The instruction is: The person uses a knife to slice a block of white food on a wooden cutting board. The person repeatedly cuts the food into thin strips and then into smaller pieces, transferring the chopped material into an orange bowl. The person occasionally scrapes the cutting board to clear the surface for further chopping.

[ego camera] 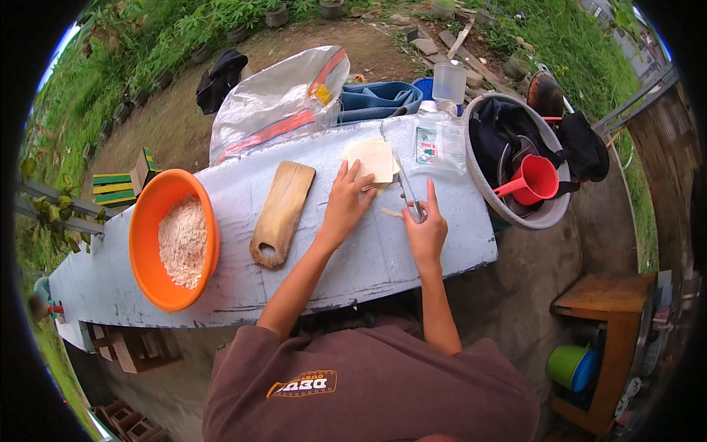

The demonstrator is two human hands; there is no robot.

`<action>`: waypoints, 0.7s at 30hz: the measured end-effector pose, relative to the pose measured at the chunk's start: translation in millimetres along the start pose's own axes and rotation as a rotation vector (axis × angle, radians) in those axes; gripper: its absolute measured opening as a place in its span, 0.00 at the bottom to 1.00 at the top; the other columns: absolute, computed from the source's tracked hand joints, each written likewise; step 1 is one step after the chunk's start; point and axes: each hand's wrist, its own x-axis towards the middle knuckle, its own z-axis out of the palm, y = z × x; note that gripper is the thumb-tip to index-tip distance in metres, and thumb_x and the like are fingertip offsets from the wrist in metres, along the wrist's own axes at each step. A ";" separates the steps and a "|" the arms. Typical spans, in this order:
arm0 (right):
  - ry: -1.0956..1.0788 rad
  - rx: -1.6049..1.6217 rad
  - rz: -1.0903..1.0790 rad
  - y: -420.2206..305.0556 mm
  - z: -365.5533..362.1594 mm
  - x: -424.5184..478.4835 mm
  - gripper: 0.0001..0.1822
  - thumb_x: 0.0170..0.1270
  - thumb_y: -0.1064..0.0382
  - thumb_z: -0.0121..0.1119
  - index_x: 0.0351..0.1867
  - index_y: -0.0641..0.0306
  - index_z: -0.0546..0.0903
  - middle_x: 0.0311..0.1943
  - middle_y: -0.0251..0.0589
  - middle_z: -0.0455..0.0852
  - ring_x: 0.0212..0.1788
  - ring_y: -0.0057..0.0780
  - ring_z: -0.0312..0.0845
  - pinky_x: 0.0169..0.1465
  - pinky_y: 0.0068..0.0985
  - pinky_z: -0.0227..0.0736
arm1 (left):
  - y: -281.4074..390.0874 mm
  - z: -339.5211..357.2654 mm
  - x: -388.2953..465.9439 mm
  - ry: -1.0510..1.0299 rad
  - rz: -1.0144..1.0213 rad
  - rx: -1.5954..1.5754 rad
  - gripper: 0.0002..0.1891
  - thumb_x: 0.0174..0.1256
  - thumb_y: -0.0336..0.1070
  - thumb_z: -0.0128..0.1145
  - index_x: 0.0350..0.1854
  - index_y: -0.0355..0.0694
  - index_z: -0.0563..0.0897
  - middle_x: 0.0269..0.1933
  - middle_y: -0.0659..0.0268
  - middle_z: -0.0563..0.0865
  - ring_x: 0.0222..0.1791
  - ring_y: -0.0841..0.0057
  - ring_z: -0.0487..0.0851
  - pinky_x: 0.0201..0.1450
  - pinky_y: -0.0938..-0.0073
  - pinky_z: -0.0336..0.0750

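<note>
My left hand lies with spread fingers on a stack of thin, pale square sheets near the table's far edge. To its right, my right hand is closed around the handle of a knife, whose blade points away from me beside the stack; the index finger is stretched out. A small pale strip lies between my hands. Left of my left hand rests a wooden cutting board with a hole in its handle end. Farther left, an orange basin holds a heap of pale flakes or shavings.
A clear plastic packet lies right of the knife. Beyond it stand a translucent container and folded blue cloth. A large white sack leans over the far edge. At right, a grey tub holds dark cloth and a red dipper.
</note>
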 end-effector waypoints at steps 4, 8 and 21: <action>-0.038 -0.075 -0.080 7.3 -1.6 -0.9 0.48 0.62 0.65 0.76 0.84 0.50 0.64 0.42 0.48 0.95 0.42 0.52 0.92 0.47 0.42 0.83 | 15.2 -18.3 -10.8 0.058 -0.013 0.000 0.20 0.64 0.37 0.74 0.58 0.41 0.89 0.74 0.47 0.78 0.77 0.45 0.71 0.76 0.53 0.69; -0.120 -0.114 0.018 4.5 1.5 -8.0 0.48 0.63 0.63 0.76 0.84 0.49 0.64 0.42 0.49 0.95 0.42 0.53 0.92 0.48 0.43 0.83 | 15.9 -46.8 -55.5 0.045 -0.073 0.020 0.18 0.62 0.34 0.73 0.54 0.40 0.89 0.60 0.54 0.85 0.63 0.54 0.80 0.67 0.57 0.75; -0.160 -0.023 -0.017 -7.9 21.7 -28.8 0.44 0.62 0.63 0.70 0.81 0.55 0.69 0.34 0.50 0.92 0.36 0.50 0.91 0.43 0.41 0.82 | 18.2 -46.5 -76.7 0.006 -0.186 -0.194 0.12 0.63 0.26 0.67 0.49 0.35 0.87 0.38 0.56 0.87 0.41 0.62 0.86 0.48 0.61 0.80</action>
